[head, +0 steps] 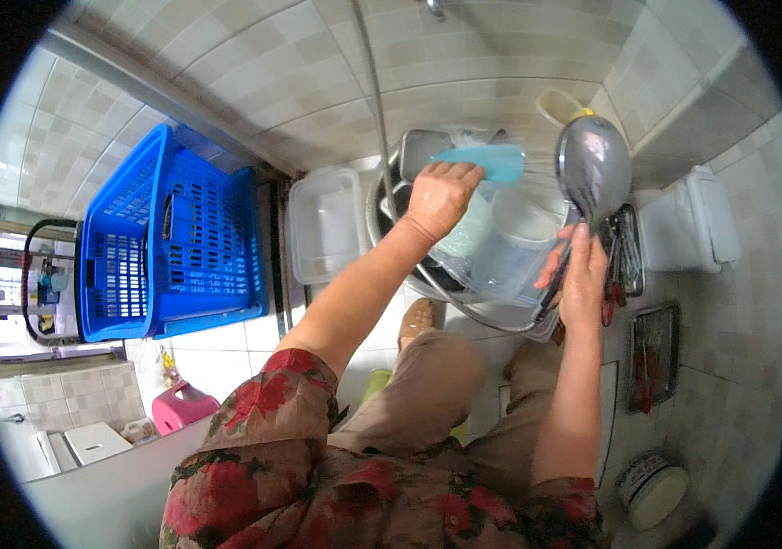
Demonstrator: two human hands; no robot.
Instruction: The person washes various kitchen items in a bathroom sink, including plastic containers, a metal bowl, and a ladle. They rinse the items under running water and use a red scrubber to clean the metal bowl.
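Note:
My right hand grips the dark handle of a handheld shower head, whose metal hose loops down to the left. Water appears to spray leftward from it, blurred. My left hand holds a light blue, flat item over a large round metal basin; its exact kind is unclear. In the basin are a whitish round container, clear plastic containers, a pale green piece and a grey rectangular tray.
A clear plastic box lies left of the basin, beside a blue slatted crate. Trays with utensils and a white lidded bin stand at the right. A pink stool is at the lower left; stacked bowls sit lower right.

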